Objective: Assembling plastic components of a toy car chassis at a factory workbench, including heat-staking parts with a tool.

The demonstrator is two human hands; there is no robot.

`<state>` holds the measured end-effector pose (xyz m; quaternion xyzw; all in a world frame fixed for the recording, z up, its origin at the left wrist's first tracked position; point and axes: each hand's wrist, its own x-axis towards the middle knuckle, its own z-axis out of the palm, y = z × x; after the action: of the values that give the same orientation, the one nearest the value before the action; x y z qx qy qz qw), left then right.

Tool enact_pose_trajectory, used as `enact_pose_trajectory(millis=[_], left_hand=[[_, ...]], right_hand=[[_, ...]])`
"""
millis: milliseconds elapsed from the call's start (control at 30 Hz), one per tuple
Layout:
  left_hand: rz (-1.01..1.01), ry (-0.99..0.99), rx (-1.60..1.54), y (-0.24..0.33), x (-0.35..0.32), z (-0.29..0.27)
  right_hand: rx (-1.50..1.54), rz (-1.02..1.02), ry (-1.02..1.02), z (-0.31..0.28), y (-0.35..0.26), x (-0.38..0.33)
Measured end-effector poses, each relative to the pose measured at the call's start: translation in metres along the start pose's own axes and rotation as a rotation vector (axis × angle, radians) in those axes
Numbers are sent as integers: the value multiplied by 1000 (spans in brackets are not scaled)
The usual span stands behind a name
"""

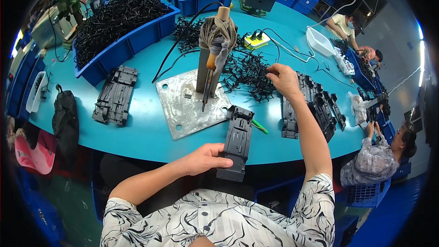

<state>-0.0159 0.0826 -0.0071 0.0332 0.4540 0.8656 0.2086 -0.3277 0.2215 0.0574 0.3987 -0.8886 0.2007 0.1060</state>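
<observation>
My left hand [203,159] grips a long black moulded plastic chassis [238,142] by its near left edge, thumb on top. The chassis tilts up over the table's front edge. My right hand [284,81] reaches to the right side of a pile of small black branched plastic pieces [249,73]. Its thumb and forefinger are pinched together; what lies between them is too small to make out. Between my arms, a soldering iron [210,75] points down over a metal base plate [183,110], fixed to an upright post with cloth wrapped round its top.
More black chassis lie at left [116,95] and in a row at right [315,103]. A blue bin [132,41] heaped with black pieces stands at back left. A green stick [259,126] lies by the held chassis. Cables run from a power strip [257,40]. Other people sit around the table.
</observation>
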Motion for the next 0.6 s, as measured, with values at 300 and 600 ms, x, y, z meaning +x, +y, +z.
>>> enact_pose_trajectory(millis=[300,600], left_hand=[[-31,22,-111,-2,1,-3],[-110,139,-189,11,0,1]], right_hand=[[589,26,238,-29,-22,-50],[143,-336,129,-19,-26,-143]])
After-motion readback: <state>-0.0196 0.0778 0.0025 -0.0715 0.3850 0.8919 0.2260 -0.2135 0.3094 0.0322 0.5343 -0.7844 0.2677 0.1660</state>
